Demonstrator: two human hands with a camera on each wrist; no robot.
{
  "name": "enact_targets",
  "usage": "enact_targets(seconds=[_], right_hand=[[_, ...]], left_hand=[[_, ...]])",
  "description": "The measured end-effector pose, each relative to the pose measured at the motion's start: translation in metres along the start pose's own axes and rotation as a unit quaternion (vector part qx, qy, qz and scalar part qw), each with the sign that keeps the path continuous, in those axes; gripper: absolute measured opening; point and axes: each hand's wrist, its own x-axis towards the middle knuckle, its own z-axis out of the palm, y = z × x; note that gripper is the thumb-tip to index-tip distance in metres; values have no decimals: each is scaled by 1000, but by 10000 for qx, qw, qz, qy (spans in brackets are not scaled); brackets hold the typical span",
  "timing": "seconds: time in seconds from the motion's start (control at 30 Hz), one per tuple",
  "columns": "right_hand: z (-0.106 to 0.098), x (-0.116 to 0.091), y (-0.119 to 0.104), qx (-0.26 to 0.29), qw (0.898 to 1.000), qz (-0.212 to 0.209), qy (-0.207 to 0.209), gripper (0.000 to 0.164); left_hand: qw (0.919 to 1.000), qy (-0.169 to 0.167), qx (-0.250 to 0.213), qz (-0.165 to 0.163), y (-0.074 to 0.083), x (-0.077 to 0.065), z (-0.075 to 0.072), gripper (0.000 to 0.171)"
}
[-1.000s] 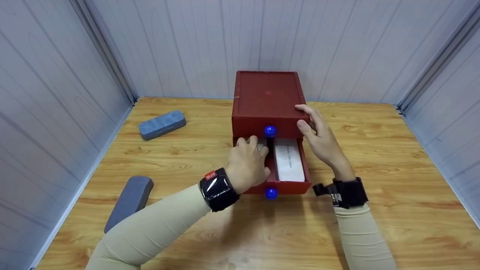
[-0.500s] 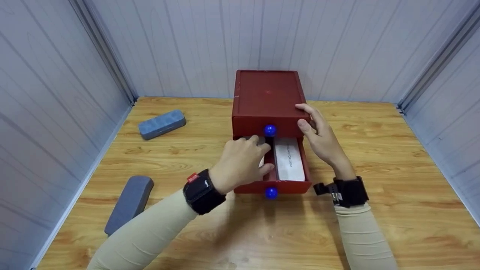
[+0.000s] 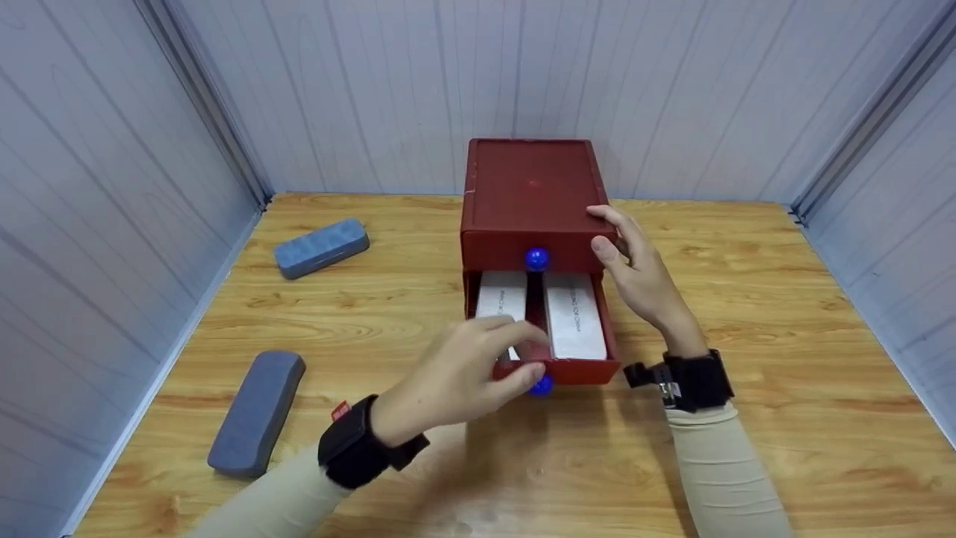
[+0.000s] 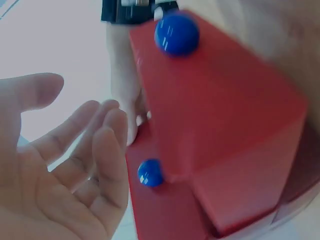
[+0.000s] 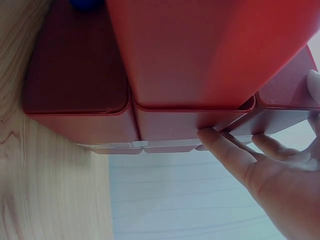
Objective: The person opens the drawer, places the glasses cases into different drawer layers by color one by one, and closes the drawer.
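A red drawer cabinet stands at the back, its round knobs blue. One drawer below the top one is pulled out. Inside lie two long white boxes, one on the left and one on the right, both with small print. My left hand hovers at the front of that drawer, holding nothing; its fingers are loosely bent, the thumb apart. My right hand rests on the cabinet's upper right corner, thumb at the front, with fingers laid along the side.
Two oblong cases lie on the left of the wooden table: a light blue one towards the back and a grey-blue one nearer the front. Pale panelled walls stand on the left, at the back and on the right.
My left hand has come out of the drawer, moving forward toward me and opening, so the left white box now shows inside. The right hand has stayed on the cabinet.
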Motion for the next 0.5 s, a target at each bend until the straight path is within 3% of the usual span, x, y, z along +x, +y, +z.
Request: enact_targets(seconds=[0.2, 0.33, 0.5], right_hand=[[3, 2, 0, -48, 10000, -49, -18, 43], [3, 3, 0, -38, 10000, -54, -32, 43], [3, 3, 0, -19, 10000, -24, -24, 43]], left_hand=[[9921, -453, -1129, -292, -2, -21, 13, 22], [9883, -237, -1452, -403, -5, -31, 25, 19], [9879, 35, -1467, -492, -11, -41, 42, 17]])
